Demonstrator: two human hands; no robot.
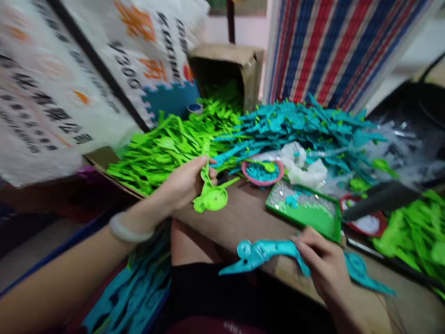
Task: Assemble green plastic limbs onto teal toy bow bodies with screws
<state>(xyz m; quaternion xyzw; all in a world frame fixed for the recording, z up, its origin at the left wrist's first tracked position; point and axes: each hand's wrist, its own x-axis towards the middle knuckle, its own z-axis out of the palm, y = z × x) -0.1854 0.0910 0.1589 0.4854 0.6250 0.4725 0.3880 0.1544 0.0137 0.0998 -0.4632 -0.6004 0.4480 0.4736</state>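
Observation:
My left hand (189, 183) is closed round a lime-green plastic piece (213, 198), long and thin with a round disc at its lower end. It is held over the near edge of the table, beside a heap of similar green pieces (156, 148). My right hand (321, 260) grips a long turquoise plastic piece (267, 250) shaped like a long-beaked bird's head. One end points left over my lap and the other comes out to the right behind the hand. Both pieces are a little blurred. The fingertips of my right hand are partly hidden.
A green tray (313, 220) of tiny parts and a pink bowl (262, 172) of turquoise bits stand on the table (239, 218). Turquoise pieces (299, 123) are heaped behind; more green pieces (417, 227) lie right. A dark tool (382, 202) juts over a red bowl (368, 222).

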